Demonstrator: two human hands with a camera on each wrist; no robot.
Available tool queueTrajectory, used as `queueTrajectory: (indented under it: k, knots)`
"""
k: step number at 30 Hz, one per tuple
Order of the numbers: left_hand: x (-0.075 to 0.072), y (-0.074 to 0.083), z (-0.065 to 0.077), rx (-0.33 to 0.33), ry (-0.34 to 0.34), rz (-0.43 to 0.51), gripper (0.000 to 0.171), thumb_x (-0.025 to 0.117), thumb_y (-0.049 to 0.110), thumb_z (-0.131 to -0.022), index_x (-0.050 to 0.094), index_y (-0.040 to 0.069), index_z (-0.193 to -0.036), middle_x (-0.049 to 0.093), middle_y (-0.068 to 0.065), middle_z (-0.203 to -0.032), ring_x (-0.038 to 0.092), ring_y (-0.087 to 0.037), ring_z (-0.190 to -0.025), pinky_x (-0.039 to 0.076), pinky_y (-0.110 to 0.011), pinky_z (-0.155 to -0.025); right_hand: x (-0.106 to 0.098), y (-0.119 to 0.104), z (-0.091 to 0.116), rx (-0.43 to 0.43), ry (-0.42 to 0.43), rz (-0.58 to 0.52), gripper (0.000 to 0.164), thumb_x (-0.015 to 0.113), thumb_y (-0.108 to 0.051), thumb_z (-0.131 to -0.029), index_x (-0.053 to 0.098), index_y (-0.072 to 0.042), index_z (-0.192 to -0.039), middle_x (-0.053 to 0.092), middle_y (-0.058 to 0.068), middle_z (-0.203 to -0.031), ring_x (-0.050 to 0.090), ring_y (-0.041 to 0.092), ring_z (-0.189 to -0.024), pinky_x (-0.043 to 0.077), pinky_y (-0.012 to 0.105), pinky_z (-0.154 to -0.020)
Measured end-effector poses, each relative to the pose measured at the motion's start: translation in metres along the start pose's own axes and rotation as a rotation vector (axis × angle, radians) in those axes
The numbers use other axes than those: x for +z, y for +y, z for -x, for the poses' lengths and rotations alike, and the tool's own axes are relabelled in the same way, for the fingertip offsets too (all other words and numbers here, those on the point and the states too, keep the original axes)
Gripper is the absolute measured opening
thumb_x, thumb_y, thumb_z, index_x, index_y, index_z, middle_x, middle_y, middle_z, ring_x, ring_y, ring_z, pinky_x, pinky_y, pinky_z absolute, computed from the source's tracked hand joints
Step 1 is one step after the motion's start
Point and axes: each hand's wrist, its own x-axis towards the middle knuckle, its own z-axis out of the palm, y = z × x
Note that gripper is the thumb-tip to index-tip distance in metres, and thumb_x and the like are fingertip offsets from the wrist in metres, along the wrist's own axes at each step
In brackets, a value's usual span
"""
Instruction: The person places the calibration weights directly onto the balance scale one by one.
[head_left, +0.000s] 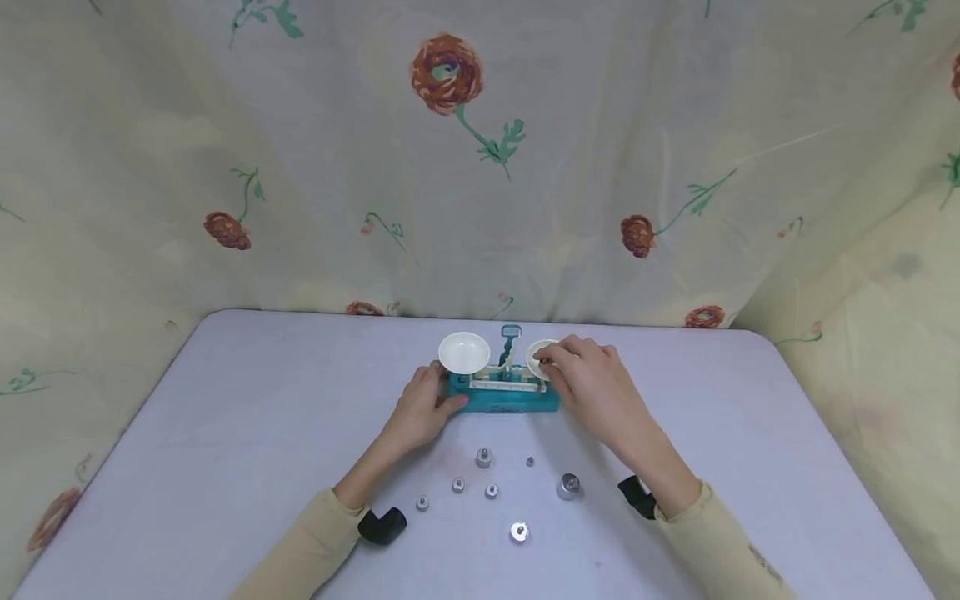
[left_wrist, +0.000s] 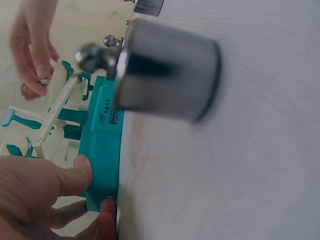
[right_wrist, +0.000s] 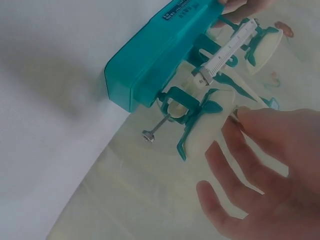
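Observation:
A teal balance scale (head_left: pixel 504 402) stands on the table, with a white left pan (head_left: pixel 464 353) and right pan (head_left: pixel 533 353). My left hand (head_left: pixel 417 410) grips the left end of its base, thumb on the front and fingers around the end. Over the right pan, my right hand (head_left: pixel 600 396) pinches a small metal weight (left_wrist: pixel 44 81) between thumb and fingertips, the other fingers spread beside the pan. In the right wrist view the pan (right_wrist: pixel 212 125) is tilted in sight next to those fingertips, and the fingers mostly hide the weight.
Several silver knobbed weights stand before the scale, among them a large weight (head_left: pixel 567 487), a medium weight (head_left: pixel 519 532) and a tiny weight (head_left: pixel 530 461). One weight (left_wrist: pixel 167 70) looms close in the left wrist view. A flowered cloth (head_left: pixel 570 167) hangs behind the table (head_left: pixel 300 433).

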Motion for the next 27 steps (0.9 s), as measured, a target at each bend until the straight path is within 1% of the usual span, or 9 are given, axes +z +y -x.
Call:
queueTrajectory:
  k: [4, 11, 19, 27]
  knots:
    - [0.0000, 0.0006, -0.0004, 0.008, 0.002, 0.007, 0.062, 0.071, 0.017, -0.105, 0.045, -0.009, -0.155, 0.060, -0.029, -0.141, 0.063, -0.032, -0.109, 0.060, -0.048, -0.093, 0.0001, 0.0002, -0.0026, 0.017, -0.007, -0.001, 0.020, 0.071, -0.021, -0.105, 0.078, -0.015, -0.124, 0.078, 0.008, -0.117, 0.072, 0.030, -0.108, 0.052, 0.054, -0.094]
    - [0.0013, -0.0008, -0.0009, 0.009, -0.005, 0.008, 0.066, 0.070, 0.018, -0.105, 0.041, -0.009, -0.158, 0.058, -0.031, -0.146, 0.062, -0.036, -0.120, 0.060, -0.049, -0.097, 0.0045, -0.0009, -0.0018, 0.049, -0.019, -0.007, 0.021, 0.072, -0.020, -0.105, 0.078, -0.014, -0.124, 0.078, 0.008, -0.114, 0.071, 0.031, -0.107, 0.052, 0.055, -0.097]
    - [0.0009, -0.0027, -0.0001, 0.009, 0.006, 0.011, 0.064, 0.070, 0.018, -0.105, 0.044, -0.010, -0.156, 0.058, -0.030, -0.144, 0.062, -0.036, -0.119, 0.060, -0.050, -0.097, 0.0049, -0.0017, -0.0033, 0.062, -0.029, -0.014, 0.022, 0.070, -0.021, -0.107, 0.077, -0.013, -0.126, 0.078, 0.008, -0.117, 0.070, 0.031, -0.109, 0.049, 0.055, -0.099]
    - [0.0012, -0.0015, -0.0009, 0.002, -0.012, 0.011, 0.064, 0.069, 0.019, -0.106, 0.043, -0.009, -0.157, 0.057, -0.030, -0.146, 0.062, -0.036, -0.121, 0.060, -0.050, -0.098, 0.0066, 0.0002, -0.0021, 0.072, -0.015, -0.023, 0.019, 0.069, -0.018, -0.106, 0.078, -0.013, -0.123, 0.078, 0.010, -0.115, 0.070, 0.032, -0.107, 0.048, 0.059, -0.101]
